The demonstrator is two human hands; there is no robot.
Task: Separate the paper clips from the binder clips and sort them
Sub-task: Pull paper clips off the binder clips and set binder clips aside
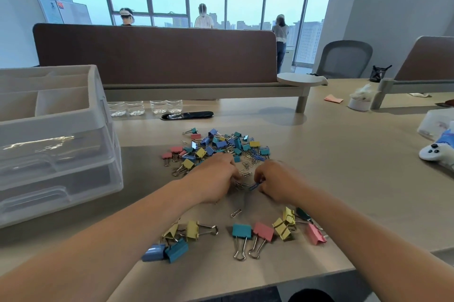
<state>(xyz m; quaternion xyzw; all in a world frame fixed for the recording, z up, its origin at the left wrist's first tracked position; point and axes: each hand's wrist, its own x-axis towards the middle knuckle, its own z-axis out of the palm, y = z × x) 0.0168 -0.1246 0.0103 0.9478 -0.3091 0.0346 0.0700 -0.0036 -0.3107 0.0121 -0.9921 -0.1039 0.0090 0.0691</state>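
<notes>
While both hands are brought together just in front of the mixed pile (221, 146) at the middle of the surface (344, 191), the left hand (216, 178) is curled down round a few silver paper clips (239, 185) and the right hand (275, 183) is closed in a pinch on a blue paper clip (255, 186). The closeness of the two hands is judged to serve the pulling apart of tangled wire clips. A row of binder clips (253, 233) is laid in loose groups along the near edge, probably drawn there so that they are kept apart from the pile. A lone paper clip (235, 213) lies between that row and the hands. Both forearms pass just above the row, so clips near the edge could be swept off. A clear drawer unit (56, 144) stands at the left edge, near the pile, and limits room there. More room is left to the right, as far as a white controller (434, 154) at the right edge.
</notes>
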